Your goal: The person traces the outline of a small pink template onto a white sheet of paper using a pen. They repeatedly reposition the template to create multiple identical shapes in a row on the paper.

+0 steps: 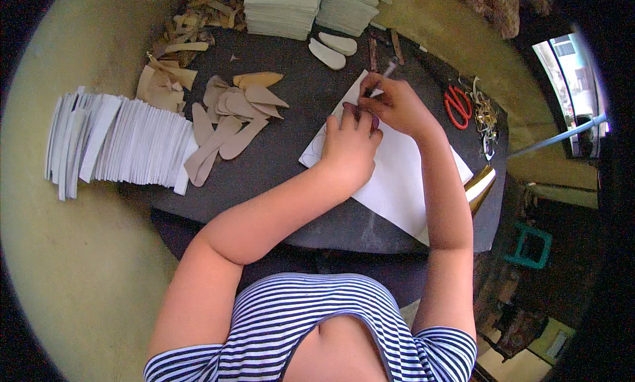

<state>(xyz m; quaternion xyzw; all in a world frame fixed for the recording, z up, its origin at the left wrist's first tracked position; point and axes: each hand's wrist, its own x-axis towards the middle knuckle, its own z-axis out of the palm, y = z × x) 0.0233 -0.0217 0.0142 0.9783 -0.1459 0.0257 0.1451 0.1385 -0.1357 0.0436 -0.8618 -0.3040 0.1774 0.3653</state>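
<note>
A large white sheet (402, 177) lies at an angle on the dark tabletop before me. Curved pen outlines show near its left corner. My left hand (348, 144) rests on the sheet, its curved fingers holding down a small dark maroon piece (375, 123) that they mostly cover. Closed round a slim pen (391, 68), my right hand (395, 103) is just beyond the left one, at the edge of the maroon piece. The pen's tip is hidden by my fingers.
On the left stand a long row of white sheets (139, 140) and beige sole-shaped pieces (228, 107). Scraps (192, 25), white stacks (281, 11) and two white sole shapes (327, 54) lie at the back. Red-handled scissors (456, 107) and a gold roll (481, 187) are rightward.
</note>
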